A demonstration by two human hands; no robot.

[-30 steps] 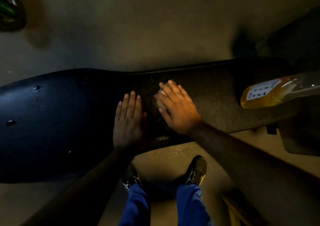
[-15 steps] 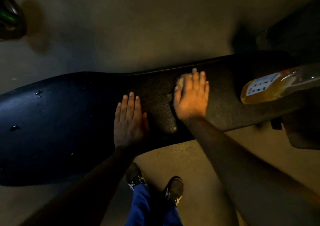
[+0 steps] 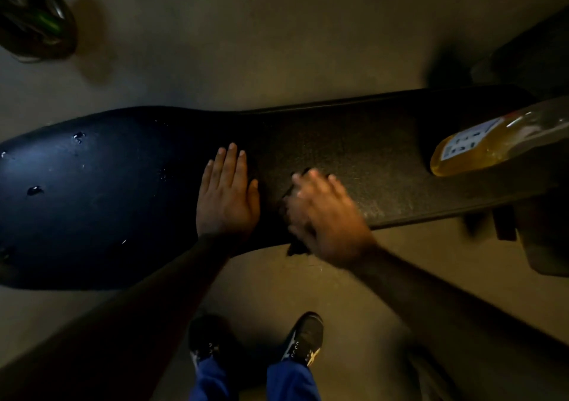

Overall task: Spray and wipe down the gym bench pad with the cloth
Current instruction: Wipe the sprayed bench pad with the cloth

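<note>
My left hand (image 3: 226, 199) lies flat, fingers straight, on the bench pad (image 3: 92, 200) about halfway along it, near its front edge, bracing me. My right hand (image 3: 323, 213) presses the cloth (image 3: 297, 246) against the pad just beside it; motion blur hides whether my fingers are straight or curled, so I cannot tell how I grip it. A dark corner of cloth hangs over the front edge. To wipe well, I judge I should keep my palm flat, overlap strokes, and work toward the wide end, where droplets (image 3: 78, 137) sit. The spray bottle (image 3: 480, 145) lies on its side at the pad's narrow right end, so strokes that way should stop short of it.
</note>
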